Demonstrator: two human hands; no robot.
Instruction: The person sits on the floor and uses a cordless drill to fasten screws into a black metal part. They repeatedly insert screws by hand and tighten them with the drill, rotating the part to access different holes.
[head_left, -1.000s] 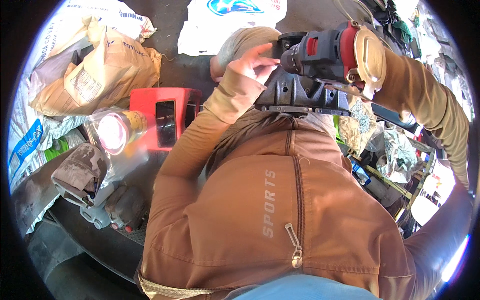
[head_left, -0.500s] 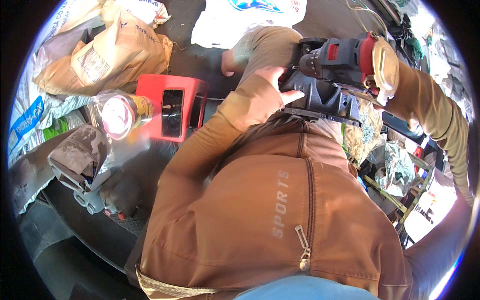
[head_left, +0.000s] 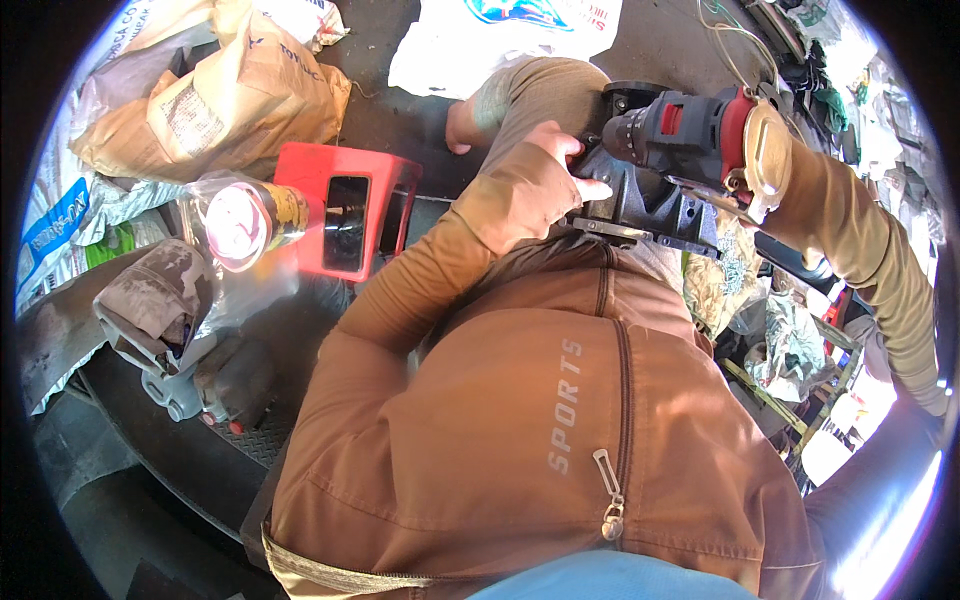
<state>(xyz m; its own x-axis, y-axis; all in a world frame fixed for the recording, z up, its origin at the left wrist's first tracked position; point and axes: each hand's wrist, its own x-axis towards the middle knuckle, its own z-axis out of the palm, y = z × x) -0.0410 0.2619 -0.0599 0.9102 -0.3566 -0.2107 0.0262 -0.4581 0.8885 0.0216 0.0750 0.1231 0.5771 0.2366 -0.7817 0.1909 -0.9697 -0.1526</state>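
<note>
A black cast-metal housing (head_left: 640,205) with ribs and a flat flange rests on my lap. My left hand (head_left: 525,190) holds its left side, the thumb stretched over the near part and the fingers curled at the far edge. Over the housing, my right hand (head_left: 812,240) grips a grey, black and red power drill (head_left: 678,128) lying on its side, chuck pointing left toward my left fingers. A round gold-coloured piece (head_left: 768,158) sits at the drill's back end. The drill hides most of my right hand. Whether the drill's tip touches the housing cannot be made out.
Left of me stand a red box (head_left: 300,215) with dark openings, a can (head_left: 238,228) in clear plastic, a grimy grey container (head_left: 160,300) and a brown paper sack (head_left: 225,100). A white bag (head_left: 430,50) lies ahead. Cluttered plastic bags (head_left: 795,335) fill the right side.
The drill has come slightly nearer to me above the housing. My left fingers have shifted a little at the housing's far edge, and the hand keeps its hold.
</note>
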